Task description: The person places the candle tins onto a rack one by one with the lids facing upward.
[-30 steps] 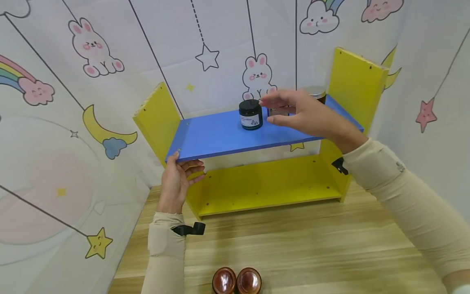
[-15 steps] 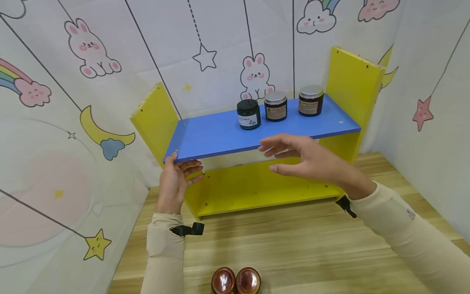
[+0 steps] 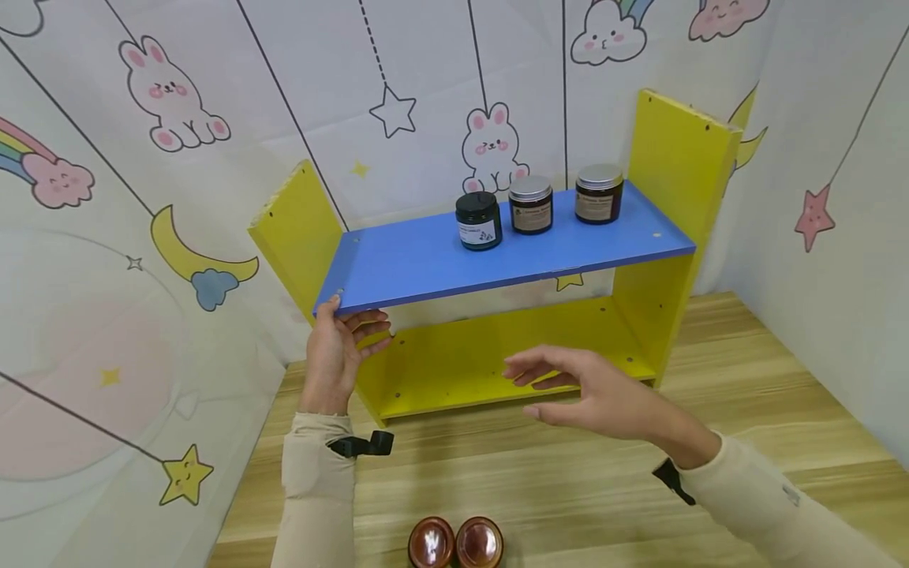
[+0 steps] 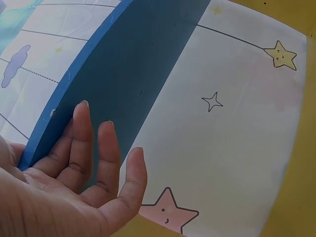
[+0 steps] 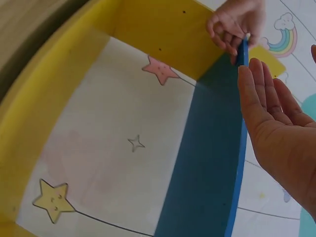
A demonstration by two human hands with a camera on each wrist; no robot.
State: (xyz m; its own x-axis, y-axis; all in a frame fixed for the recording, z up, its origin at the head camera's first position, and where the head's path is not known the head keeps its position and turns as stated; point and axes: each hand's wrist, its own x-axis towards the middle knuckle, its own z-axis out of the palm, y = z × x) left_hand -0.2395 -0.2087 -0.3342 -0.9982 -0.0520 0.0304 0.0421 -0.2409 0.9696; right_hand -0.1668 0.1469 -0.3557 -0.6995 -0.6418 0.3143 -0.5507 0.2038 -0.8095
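My left hand (image 3: 332,355) grips the front left corner of the blue shelf board (image 3: 398,268), thumb on top and fingers underneath. In the left wrist view, its fingers (image 4: 109,153) curve up below the board's underside (image 4: 133,74). My right hand (image 3: 589,390) holds nothing; its fingers are loosely bent in front of the lower yellow shelf (image 3: 454,363). On the blue board stand a dark jar with a black lid (image 3: 479,222) and two brown jars with silver lids, one in the middle (image 3: 531,205) and one further right (image 3: 599,195). All three carry paper labels.
Two round reddish-brown glass jars (image 3: 432,542) stand side by side on the wood-grain table (image 3: 568,505) at the bottom edge. Yellow side panels (image 3: 682,166) rise above the blue board at both ends. A cartoon-printed backdrop (image 3: 426,47) hangs behind and on both sides.
My right hand has drawn down and back from beside the jars on the blue board to in front of the lower shelf. The left hand keeps its grip on the corner.
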